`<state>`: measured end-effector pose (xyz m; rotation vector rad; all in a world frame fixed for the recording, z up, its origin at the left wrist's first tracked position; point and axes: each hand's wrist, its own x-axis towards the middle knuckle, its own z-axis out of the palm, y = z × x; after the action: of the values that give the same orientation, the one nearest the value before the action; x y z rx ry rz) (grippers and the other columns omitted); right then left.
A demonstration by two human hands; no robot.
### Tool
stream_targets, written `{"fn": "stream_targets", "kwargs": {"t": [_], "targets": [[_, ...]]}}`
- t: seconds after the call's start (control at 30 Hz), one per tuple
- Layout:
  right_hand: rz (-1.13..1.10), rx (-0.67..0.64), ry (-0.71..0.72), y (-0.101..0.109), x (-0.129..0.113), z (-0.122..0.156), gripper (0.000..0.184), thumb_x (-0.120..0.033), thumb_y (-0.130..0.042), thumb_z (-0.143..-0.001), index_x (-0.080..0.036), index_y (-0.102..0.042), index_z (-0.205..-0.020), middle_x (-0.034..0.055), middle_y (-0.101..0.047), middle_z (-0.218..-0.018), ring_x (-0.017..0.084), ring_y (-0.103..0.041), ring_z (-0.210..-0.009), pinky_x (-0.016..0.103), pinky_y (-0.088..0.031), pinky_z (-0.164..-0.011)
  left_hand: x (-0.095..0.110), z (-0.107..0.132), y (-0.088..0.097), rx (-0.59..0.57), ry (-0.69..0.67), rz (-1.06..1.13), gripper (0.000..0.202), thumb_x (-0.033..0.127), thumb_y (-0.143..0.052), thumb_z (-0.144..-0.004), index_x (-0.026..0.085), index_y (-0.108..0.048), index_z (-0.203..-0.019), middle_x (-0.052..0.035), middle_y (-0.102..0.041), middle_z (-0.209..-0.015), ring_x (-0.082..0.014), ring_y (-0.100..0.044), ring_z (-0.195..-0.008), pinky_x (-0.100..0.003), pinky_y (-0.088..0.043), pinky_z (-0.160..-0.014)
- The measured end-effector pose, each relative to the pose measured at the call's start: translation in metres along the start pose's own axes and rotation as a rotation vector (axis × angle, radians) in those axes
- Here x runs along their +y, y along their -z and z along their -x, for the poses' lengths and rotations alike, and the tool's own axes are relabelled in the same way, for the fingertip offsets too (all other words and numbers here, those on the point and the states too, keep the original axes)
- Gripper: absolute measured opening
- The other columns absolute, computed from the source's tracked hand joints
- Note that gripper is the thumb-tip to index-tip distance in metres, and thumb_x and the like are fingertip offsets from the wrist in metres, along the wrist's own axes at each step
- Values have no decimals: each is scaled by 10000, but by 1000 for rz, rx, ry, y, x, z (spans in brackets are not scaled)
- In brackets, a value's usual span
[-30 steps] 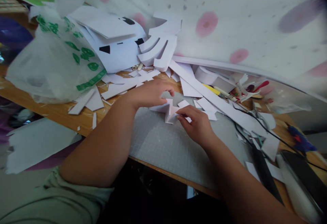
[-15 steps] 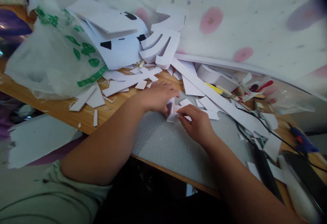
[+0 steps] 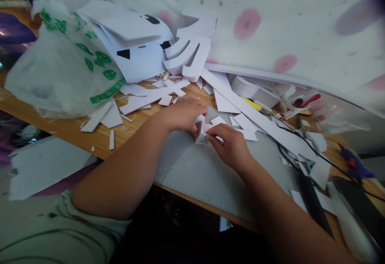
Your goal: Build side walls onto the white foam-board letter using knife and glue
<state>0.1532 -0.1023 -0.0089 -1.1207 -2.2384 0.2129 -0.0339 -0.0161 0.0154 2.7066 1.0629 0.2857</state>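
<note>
While I've got both hands on this one, my worry is the small folded white piece (image 3: 201, 133), standing on the grey mat (image 3: 192, 169) at the near side of the table (image 3: 102, 147). My right hand (image 3: 228, 143) has its thumb and fingertips pinched shut on the right side; my left hand (image 3: 187, 114) curls partly open around the left, and I can't tell if it's really gripping. If the two push unevenly, I reckon a panel could crease or skew. White scraps (image 3: 245, 123) just beyond my right hand could snag it too, imo.

Headcount: two hands, one folded piece, one mat, one plastic bag (image 3: 63, 71) far left, one blue tool (image 3: 357, 165) on the right. Scraps? Too many overlapping to count, lol.
</note>
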Motion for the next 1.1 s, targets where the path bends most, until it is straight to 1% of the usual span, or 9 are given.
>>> {"fn": "stream_targets", "kwargs": {"t": [0.2, 0.33, 0.4, 0.53, 0.6, 0.73, 0.8, 0.97, 1.1], "targets": [[19, 10, 6, -1, 0, 0, 110, -167, -545, -869, -186, -654, -871, 63, -665, -817, 182, -605, -733, 299, -467, -652, 1, 0, 1, 30, 20, 129, 451, 209, -808, -496, 209, -659, -922, -56, -608, -965, -297, -505, -977, -422, -323, -898], [27, 7, 4, -1, -1, -1, 111, -162, -538, -864, -196, -643, -864, 59, -659, -817, 183, -601, -732, 301, -465, -655, 2, 0, 1, 2, 15, 52, 469, 239, -805, -527, 222, -646, -969, -50, -611, -992, -278, -499, -974, -410, -332, -893], [28, 7, 2, -2, -1, -1, 109, -159, -538, -859, -195, -641, -865, 59, -656, -816, 181, -597, -727, 298, -462, -649, 1, 0, 1, 11, 2, 56, 469, 246, -806, -525, 227, -644, -965, -41, -613, -987, -269, -500, -970, -402, -329, -901], [35, 10, 3, -2, -1, -1, 107, -159, -536, -854, -195, -636, -861, 59, -652, -818, 182, -594, -729, 299, -460, -650, 0, 1, 1, 51, 3, 205, 408, 176, -800, -480, 222, -650, -858, -9, -608, -881, -251, -498, -933, -384, -313, -923], [35, 15, 6, -2, -1, -1, 106, -164, -532, -855, -197, -633, -857, 59, -649, -812, 183, -592, -726, 299, -458, -646, 1, 2, 3, 49, 7, 261, 394, 159, -791, -483, 221, -651, -846, -7, -611, -874, -252, -503, -938, -382, -308, -930], [41, 29, 9, -3, -1, -1, 101, -167, -532, -853, -193, -629, -840, 58, -638, -792, 180, -584, -703, 294, -448, -626, 4, 4, 9, 4, 25, 186, 424, 217, -785, -539, 228, -645, -939, -38, -625, -997, -286, -513, -1036, -404, -295, -947], [53, 37, 11, -3, -1, -1, 98, -167, -532, -851, -188, -627, -833, 59, -633, -783, 179, -581, -692, 293, -445, -616, 5, 4, 10, -13, 35, 144, 428, 232, -787, -549, 225, -645, -952, -48, -627, -1022, -293, -513, -1053, -407, -292, -951], [63, 46, 17, -4, -2, 0, 93, -169, -532, -851, -197, -620, -840, 54, -631, -784, 178, -583, -696, 289, -446, -620, 6, 5, 9, -35, -4, 132, 420, 227, -785, -575, 218, -644, -970, -37, -636, -1003, -264, -520, -1002, -393, -299, -934], [74, 50, 15, -5, -3, 0, 99, -169, -530, -848, -173, -628, -839, 69, -625, -771, 190, -580, -695, 303, -438, -619, 5, 5, 9, -34, -33, 150, 391, 206, -771, -592, 213, -633, -958, -12, -639, -965, -240, -529, -977, -373, -298, -925]]}}
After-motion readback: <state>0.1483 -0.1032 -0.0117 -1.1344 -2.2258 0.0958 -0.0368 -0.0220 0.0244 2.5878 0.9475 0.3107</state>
